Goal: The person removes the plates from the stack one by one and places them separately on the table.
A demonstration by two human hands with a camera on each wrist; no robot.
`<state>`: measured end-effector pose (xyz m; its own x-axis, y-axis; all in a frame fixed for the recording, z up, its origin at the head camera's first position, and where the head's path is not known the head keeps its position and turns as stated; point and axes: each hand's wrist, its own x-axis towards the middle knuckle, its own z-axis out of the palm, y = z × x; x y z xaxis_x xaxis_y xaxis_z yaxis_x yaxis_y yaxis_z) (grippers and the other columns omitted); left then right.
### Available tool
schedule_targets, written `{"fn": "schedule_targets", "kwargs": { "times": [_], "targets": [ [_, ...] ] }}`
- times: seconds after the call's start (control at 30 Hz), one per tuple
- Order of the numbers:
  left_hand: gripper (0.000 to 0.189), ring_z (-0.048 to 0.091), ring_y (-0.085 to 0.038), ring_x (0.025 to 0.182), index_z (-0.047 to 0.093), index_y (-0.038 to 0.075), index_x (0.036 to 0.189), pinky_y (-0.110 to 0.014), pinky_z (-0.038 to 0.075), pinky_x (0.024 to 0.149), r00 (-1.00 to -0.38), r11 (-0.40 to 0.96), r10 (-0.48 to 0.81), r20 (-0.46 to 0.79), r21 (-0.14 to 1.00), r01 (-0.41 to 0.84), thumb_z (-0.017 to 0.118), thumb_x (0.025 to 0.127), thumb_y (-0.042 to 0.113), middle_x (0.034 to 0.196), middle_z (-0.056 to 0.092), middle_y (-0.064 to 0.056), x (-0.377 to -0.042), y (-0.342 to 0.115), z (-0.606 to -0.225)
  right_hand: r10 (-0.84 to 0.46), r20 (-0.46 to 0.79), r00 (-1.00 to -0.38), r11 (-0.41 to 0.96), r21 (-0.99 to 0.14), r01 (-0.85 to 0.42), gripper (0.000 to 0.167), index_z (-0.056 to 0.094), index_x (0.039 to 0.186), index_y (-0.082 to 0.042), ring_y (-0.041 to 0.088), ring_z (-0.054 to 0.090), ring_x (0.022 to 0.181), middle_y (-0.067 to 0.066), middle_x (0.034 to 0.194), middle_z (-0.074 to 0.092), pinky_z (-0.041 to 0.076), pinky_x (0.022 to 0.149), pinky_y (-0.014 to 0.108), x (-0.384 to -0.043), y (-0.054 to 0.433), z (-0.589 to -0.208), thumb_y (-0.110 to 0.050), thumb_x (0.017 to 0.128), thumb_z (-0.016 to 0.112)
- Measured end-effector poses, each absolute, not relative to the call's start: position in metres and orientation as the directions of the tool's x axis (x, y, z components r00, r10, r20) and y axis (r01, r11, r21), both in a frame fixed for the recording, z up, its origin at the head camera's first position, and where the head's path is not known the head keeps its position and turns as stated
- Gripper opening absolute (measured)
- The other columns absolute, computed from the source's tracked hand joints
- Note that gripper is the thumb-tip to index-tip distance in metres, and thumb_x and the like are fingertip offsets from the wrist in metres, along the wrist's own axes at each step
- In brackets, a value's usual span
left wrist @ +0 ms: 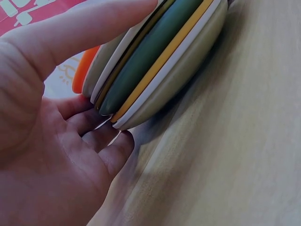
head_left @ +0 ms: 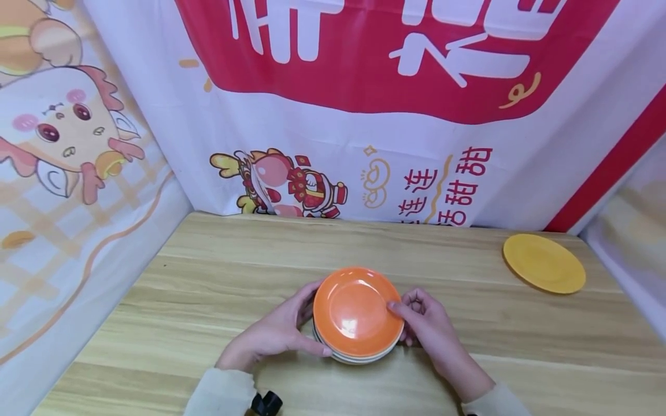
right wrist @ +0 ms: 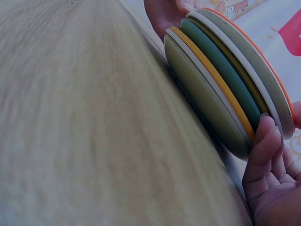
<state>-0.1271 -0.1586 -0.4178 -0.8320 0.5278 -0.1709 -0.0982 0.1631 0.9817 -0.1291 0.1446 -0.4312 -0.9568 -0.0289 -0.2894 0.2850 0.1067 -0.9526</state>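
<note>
A stack of plates (right wrist: 225,75) stands on the wooden table, topped by a glossy orange plate (head_left: 359,312). Under it the wrist views show grey, white, olive, green and yellow rims, with a thicker olive-grey dish (left wrist: 188,84) at the bottom. My left hand (head_left: 283,326) grips the stack's left side, thumb along the near edge and fingers round the side. On the right side, my right hand (head_left: 426,323) holds the stack, its thumb over the orange plate's rim and its curled fingers against the lower rims. The undersides are hidden.
A yellow plate (head_left: 543,263) lies by itself at the table's back right. Printed cloth (head_left: 364,133) hangs behind the wooden table (head_left: 234,248) and along its left and right sides.
</note>
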Motion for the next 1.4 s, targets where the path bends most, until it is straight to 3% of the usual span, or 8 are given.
{"fn": "schedule_targets", "kwargs": {
  "times": [0.33, 0.57, 0.83, 0.97, 1.13, 1.4],
  "targets": [
    [0.106, 0.033, -0.029, 0.164, 0.033, 0.032, 0.165, -0.054, 0.023, 0.137, -0.829, 0.158, 0.534, -0.165, 0.983, -0.093, 0.094, 0.082, 0.008, 0.175, 0.035, 0.004, -0.1277, -0.1586, -0.4198, -0.023, -0.292, -0.956, 0.11, -0.951, 0.288, 0.031, 0.056, 0.108, -0.005, 0.015, 0.058, 0.059, 0.003, 0.077, 0.06, 0.05, 0.05, 0.021, -0.1286, 0.1453, -0.4314, -0.024, 0.097, 0.079],
    [0.106, 0.033, -0.029, 0.164, 0.034, 0.033, 0.165, -0.053, 0.023, 0.137, -0.832, 0.162, 0.529, -0.169, 0.982, -0.097, 0.094, 0.081, 0.008, 0.175, 0.034, 0.004, -0.1281, -0.1584, -0.4198, -0.047, -0.274, -0.96, 0.072, -0.96, 0.271, 0.027, 0.057, 0.098, -0.007, 0.016, 0.057, 0.057, 0.002, 0.072, 0.06, 0.049, 0.049, 0.021, -0.1284, 0.1473, -0.432, -0.022, 0.097, 0.08],
    [0.109, 0.029, -0.028, 0.166, 0.035, 0.032, 0.165, -0.051, 0.021, 0.138, -0.843, 0.177, 0.501, -0.198, 0.976, -0.124, 0.096, 0.078, 0.008, 0.176, 0.034, 0.004, -0.1278, -0.1576, -0.4197, -0.039, -0.28, -0.959, 0.12, -0.954, 0.274, 0.032, 0.058, 0.08, -0.01, 0.011, 0.038, 0.047, -0.002, 0.06, 0.05, 0.029, 0.043, 0.02, -0.1282, 0.1513, -0.4294, -0.027, 0.096, 0.08],
    [0.11, 0.026, -0.028, 0.167, 0.034, 0.032, 0.165, -0.051, 0.02, 0.138, -0.846, 0.179, 0.494, -0.202, 0.975, -0.128, 0.096, 0.077, 0.008, 0.177, 0.032, 0.003, -0.127, -0.1567, -0.4192, -0.03, -0.258, -0.966, 0.113, -0.961, 0.253, 0.031, 0.059, 0.078, -0.009, 0.011, 0.038, 0.047, -0.001, 0.06, 0.053, 0.03, 0.043, 0.019, -0.1276, 0.1516, -0.4277, -0.024, 0.096, 0.079],
    [0.111, 0.025, -0.029, 0.167, 0.033, 0.031, 0.166, -0.052, 0.019, 0.138, -0.847, 0.176, 0.495, -0.194, 0.977, -0.121, 0.096, 0.077, 0.007, 0.177, 0.031, 0.003, -0.1263, -0.1567, -0.4192, -0.022, -0.243, -0.97, 0.115, -0.964, 0.239, 0.028, 0.06, 0.082, -0.009, 0.011, 0.043, 0.047, -0.001, 0.063, 0.055, 0.035, 0.043, 0.019, -0.127, 0.1513, -0.4279, -0.023, 0.097, 0.078],
    [0.109, 0.025, -0.029, 0.167, 0.034, 0.032, 0.165, -0.052, 0.019, 0.138, -0.848, 0.182, 0.49, -0.201, 0.975, -0.126, 0.096, 0.078, 0.009, 0.177, 0.032, 0.004, -0.1262, -0.1565, -0.4188, -0.011, -0.224, -0.975, 0.053, -0.973, 0.223, 0.019, 0.061, 0.1, -0.005, 0.013, 0.054, 0.052, 0.0, 0.069, 0.058, 0.045, 0.046, 0.02, -0.1291, 0.1533, -0.4288, -0.014, 0.095, 0.077]
  ]
}}
